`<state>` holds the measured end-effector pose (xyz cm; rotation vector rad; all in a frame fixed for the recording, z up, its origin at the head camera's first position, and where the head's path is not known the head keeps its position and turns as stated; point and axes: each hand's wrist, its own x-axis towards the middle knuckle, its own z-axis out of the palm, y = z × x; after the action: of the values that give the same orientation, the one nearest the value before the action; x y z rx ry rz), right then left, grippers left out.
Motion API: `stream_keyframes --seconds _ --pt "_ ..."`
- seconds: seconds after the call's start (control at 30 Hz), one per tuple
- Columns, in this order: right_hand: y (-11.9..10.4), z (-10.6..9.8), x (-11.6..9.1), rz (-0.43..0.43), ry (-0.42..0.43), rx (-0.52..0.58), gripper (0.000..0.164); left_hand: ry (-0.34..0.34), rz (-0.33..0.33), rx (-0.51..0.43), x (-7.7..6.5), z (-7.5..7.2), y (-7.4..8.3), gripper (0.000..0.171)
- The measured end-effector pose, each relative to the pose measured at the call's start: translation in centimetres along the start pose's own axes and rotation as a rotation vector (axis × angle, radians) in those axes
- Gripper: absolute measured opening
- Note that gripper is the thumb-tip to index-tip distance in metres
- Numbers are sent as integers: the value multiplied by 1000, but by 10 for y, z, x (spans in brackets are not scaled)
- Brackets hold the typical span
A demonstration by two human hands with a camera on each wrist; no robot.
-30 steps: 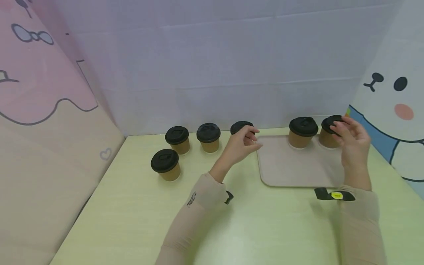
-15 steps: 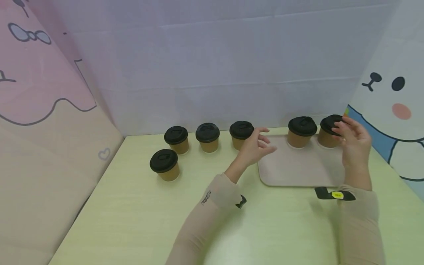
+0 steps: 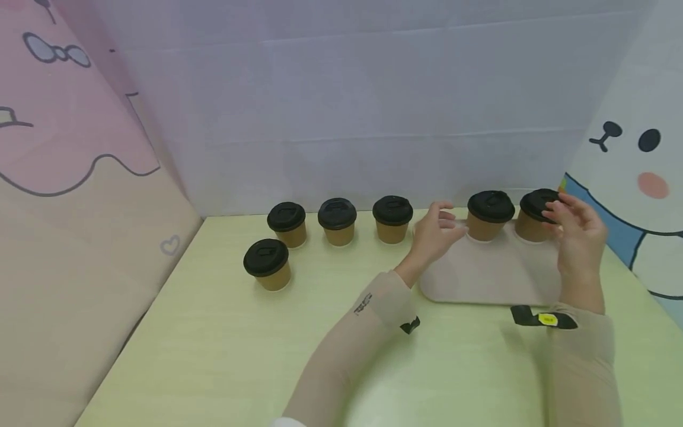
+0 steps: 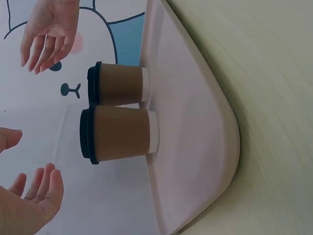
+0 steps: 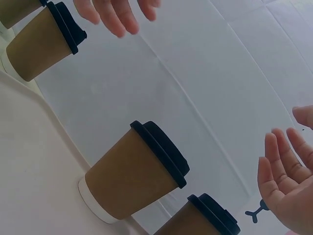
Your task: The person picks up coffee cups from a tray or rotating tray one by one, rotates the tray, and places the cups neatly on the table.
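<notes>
Two brown paper coffee cups with black lids stand upright at the back of the pale tray (image 3: 480, 279): a left cup (image 3: 483, 225) and a right cup (image 3: 530, 225). My left hand (image 3: 434, 234) hovers over the tray's left part, fingers relaxed and thumb apart, short of the left cup. In the left wrist view a gap separates that left hand (image 4: 34, 200) from the lids. My right hand (image 3: 578, 237) is raised by the right cup and hides part of its lid. Seen from the right wrist, the right hand (image 5: 291, 181) holds nothing, its fingers loosely bent.
Left of the tray a row of lidded cups stands along the table's back: one cup (image 3: 392, 228), another cup (image 3: 339, 231) and a third cup (image 3: 290, 231). A nearer cup (image 3: 272, 276) stands in front. A white cloth wall (image 3: 347, 118) closes off the back.
My left hand has moved right, from in front of the nearest table cup to over the tray, uncovering that cup. The right hand stays nearly still beside the right cup.
</notes>
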<state>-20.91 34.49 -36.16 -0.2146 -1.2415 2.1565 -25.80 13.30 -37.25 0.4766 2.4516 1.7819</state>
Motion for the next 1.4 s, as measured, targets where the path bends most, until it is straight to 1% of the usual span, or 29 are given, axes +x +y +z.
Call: stream_keyframes --seconds 0.13,0.23,0.27,0.4,0.47,0.63,0.73,0.93,1.13,1.2,1.3,1.4 --pt "0 0 0 -23 -7 -41 30 -10 -16 72 11 8 3 60" --pt "1 0 0 -36 -11 -62 26 -21 -28 119 19 13 4 64" --pt "1 0 -1 -39 -12 -53 26 -19 -34 130 21 15 4 66" --pt "2 1 -1 -44 -21 -21 24 22 -71 142 28 24 2 70" --pt "2 1 -1 -38 -23 -8 23 51 -74 155 31 27 2 72" --pt "2 1 -1 -27 -5 -25 21 85 -60 150 36 37 1 76" --pt "1 3 -2 -25 1 -27 22 99 -69 161 38 43 0 80" --pt "0 3 -3 -18 -1 -24 20 98 -93 205 43 56 -5 90" --pt "-2 2 -3 -26 11 -18 18 98 -69 265 48 65 -8 94" --pt "-1 3 -3 -35 10 -18 19 90 -60 258 49 65 -7 95" --pt "-2 2 -2 -43 7 -31 20 78 -55 219 51 67 -6 97" --pt "-1 2 -2 -41 6 -57 20 69 -66 171 51 66 -7 100"
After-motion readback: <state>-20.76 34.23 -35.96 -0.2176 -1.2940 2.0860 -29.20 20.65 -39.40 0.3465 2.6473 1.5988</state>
